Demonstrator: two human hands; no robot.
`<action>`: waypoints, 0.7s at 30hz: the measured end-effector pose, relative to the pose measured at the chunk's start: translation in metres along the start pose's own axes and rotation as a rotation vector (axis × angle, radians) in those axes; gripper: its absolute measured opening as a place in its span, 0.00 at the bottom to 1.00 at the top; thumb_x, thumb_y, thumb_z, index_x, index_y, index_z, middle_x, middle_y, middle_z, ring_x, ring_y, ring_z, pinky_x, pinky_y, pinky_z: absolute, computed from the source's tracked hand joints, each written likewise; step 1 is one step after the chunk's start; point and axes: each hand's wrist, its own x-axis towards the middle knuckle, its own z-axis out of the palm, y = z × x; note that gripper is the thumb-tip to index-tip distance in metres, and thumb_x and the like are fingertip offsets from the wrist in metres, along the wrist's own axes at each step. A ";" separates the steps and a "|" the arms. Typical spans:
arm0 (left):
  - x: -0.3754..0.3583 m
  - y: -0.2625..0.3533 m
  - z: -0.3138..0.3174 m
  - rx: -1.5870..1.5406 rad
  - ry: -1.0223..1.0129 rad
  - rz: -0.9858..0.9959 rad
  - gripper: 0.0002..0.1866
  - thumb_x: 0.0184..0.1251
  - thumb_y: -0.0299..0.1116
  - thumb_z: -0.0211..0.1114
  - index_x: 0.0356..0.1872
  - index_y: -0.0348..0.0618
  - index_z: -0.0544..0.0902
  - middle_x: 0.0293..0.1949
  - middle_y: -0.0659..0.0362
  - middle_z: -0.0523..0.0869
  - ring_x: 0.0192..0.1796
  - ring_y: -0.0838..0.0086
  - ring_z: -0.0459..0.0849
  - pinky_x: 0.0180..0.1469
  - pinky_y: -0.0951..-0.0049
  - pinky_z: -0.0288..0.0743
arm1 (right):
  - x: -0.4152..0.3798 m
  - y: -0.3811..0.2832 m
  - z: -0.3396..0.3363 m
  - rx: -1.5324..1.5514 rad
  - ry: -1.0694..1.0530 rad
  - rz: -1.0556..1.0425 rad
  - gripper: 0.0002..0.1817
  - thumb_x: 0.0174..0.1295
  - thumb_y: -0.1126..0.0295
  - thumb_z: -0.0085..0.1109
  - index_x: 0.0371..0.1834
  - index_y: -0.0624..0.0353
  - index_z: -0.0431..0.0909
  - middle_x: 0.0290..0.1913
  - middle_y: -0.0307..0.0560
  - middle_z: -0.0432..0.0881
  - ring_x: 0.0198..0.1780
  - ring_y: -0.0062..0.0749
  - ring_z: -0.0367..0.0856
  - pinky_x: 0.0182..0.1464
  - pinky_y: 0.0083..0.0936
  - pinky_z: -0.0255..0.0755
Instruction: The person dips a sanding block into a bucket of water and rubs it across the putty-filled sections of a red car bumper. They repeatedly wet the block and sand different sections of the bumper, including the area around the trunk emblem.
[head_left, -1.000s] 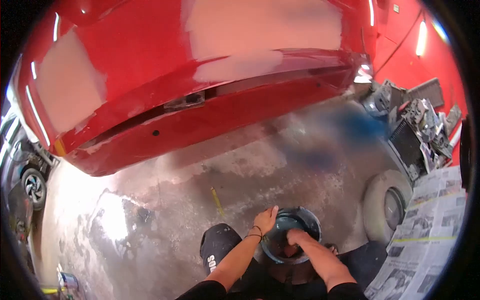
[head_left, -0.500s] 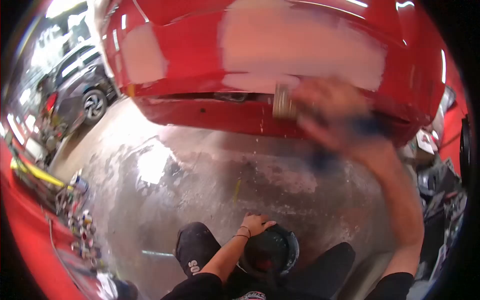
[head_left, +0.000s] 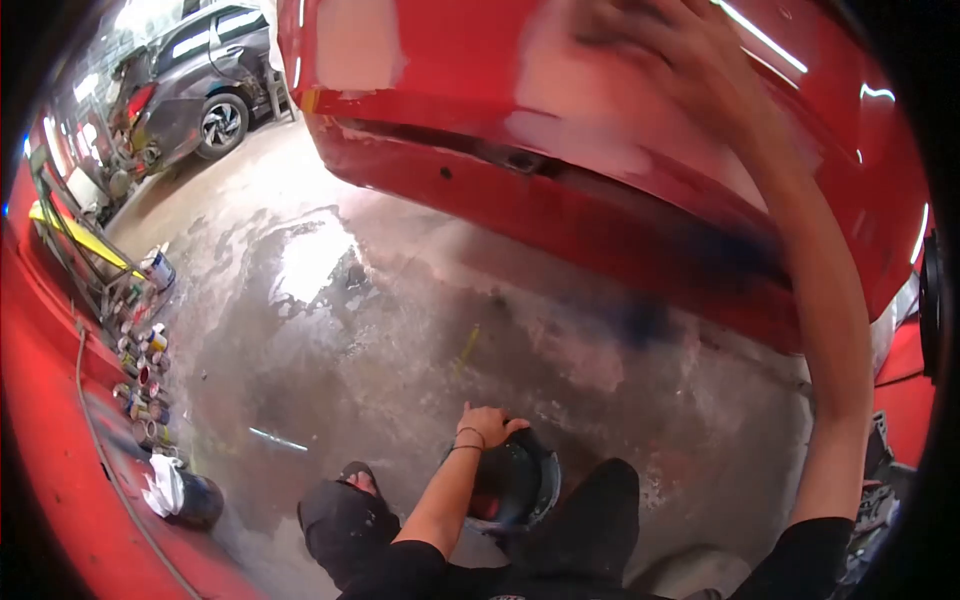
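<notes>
My left hand [head_left: 490, 426] grips the upper rim of a dark bucket [head_left: 545, 485] on the floor between my knees. Smeared by motion, my right hand [head_left: 655, 45] is up against the red car body panel [head_left: 455, 60], over a large pale filler patch [head_left: 540, 75]. Its fingers are too blurred to make out, and the tan ridged block seen earlier in this hand does not show now. Another pale patch [head_left: 355, 45] lies farther left on the panel. Below the patches a dark gap runs across the red bodywork.
A grey car [head_left: 215, 85] stands at the back left. Several paint cans [head_left: 150, 375] line the left side near a yellow strip [head_left: 85, 240]. A dark can with white cloth [head_left: 190, 497] sits at lower left. The concrete floor [head_left: 340, 400] has wet patches.
My right hand has risen from the panel's lower edge onto the filler patch; the tan block is no longer discernible. My left hand stays on the bucket. The view has turned and tilted.
</notes>
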 end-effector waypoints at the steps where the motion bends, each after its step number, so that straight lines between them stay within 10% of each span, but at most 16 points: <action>1: -0.001 -0.002 0.001 -0.004 -0.015 -0.001 0.49 0.77 0.85 0.46 0.63 0.51 0.94 0.62 0.51 0.95 0.70 0.52 0.89 0.86 0.33 0.57 | 0.026 -0.013 0.003 -0.042 0.045 -0.102 0.21 0.73 0.67 0.70 0.68 0.43 0.91 0.70 0.44 0.88 0.69 0.48 0.84 0.72 0.49 0.77; 9: 0.007 -0.014 0.018 -0.077 0.075 -0.003 0.46 0.73 0.86 0.52 0.59 0.58 0.97 0.57 0.50 0.97 0.67 0.51 0.91 0.84 0.31 0.57 | -0.091 0.025 -0.032 -0.297 0.097 -0.114 0.22 0.71 0.63 0.76 0.68 0.36 0.92 0.68 0.36 0.91 0.68 0.48 0.87 0.70 0.48 0.79; 16: 0.013 -0.018 0.014 -0.072 0.107 0.030 0.46 0.71 0.87 0.55 0.54 0.54 0.98 0.55 0.51 0.97 0.66 0.48 0.91 0.82 0.29 0.60 | -0.012 -0.041 0.004 -0.011 0.004 -0.057 0.22 0.71 0.66 0.75 0.69 0.42 0.92 0.67 0.44 0.90 0.69 0.52 0.85 0.72 0.48 0.77; 21: 0.020 -0.023 0.009 -0.127 0.088 0.033 0.47 0.70 0.86 0.57 0.57 0.52 0.97 0.57 0.50 0.97 0.66 0.49 0.92 0.75 0.45 0.78 | -0.085 -0.019 -0.013 -0.098 0.007 -0.104 0.25 0.69 0.65 0.76 0.71 0.39 0.91 0.74 0.37 0.86 0.73 0.47 0.81 0.74 0.47 0.75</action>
